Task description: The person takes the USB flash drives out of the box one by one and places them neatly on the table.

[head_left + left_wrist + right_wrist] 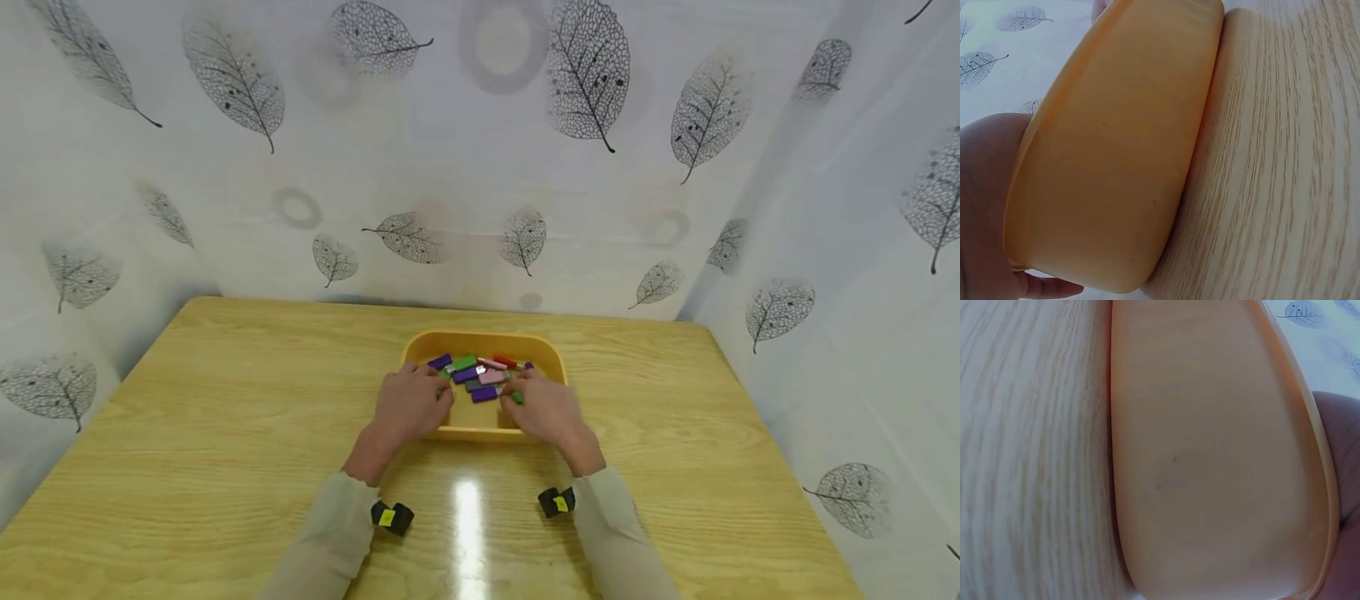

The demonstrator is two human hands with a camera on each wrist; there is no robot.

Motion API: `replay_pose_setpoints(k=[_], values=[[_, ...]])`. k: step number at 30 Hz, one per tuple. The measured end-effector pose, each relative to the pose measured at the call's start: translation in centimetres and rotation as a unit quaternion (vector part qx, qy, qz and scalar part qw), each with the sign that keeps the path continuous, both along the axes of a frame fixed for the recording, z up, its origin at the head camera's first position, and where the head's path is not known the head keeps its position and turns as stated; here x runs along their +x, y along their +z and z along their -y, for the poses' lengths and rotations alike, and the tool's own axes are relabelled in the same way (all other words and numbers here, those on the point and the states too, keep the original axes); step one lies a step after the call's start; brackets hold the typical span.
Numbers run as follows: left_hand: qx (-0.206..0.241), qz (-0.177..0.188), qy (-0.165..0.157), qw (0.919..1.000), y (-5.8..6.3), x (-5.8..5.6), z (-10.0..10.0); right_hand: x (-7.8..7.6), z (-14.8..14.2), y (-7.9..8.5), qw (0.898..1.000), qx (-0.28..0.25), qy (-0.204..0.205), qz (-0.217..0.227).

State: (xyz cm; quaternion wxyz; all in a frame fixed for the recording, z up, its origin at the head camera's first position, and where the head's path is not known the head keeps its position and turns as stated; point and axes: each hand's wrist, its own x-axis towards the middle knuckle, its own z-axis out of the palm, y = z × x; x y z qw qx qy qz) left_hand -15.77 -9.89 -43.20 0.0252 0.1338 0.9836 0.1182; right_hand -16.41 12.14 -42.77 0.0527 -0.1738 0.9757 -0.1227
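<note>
A shallow yellow-orange plastic bin [480, 434] sits on the table with a loose pile of USB flash drives in it, purple ones such as this flash drive [484, 394] among green, pink and red. Over its left front corner, my left hand [408, 400] has bent fingertips inside by the pile, and a finger [1054, 287] shows outside the wall in the left wrist view. What that hand grips is hidden. My right hand [547, 404] reaches over the right front corner, thumb and fingers curled about a green flash drive [517, 398]. Both wrist views see mostly the bin's outer wall.
A wooden table [225, 400] surrounds the bin, with a light glare in front of it. Behind and beside the table hangs a white curtain [450, 167] printed with leaves. Black cameras [392, 517] are strapped at both wrists.
</note>
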Motion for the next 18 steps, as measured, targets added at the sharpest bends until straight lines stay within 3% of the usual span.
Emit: replay_pose_setpoints(k=[18], values=[[-0.012, 0.008, 0.0, 0.9999, 0.36, 0.0, -0.17, 0.32, 0.0, 0.02, 1.0, -0.004, -0.003, -0.013]])
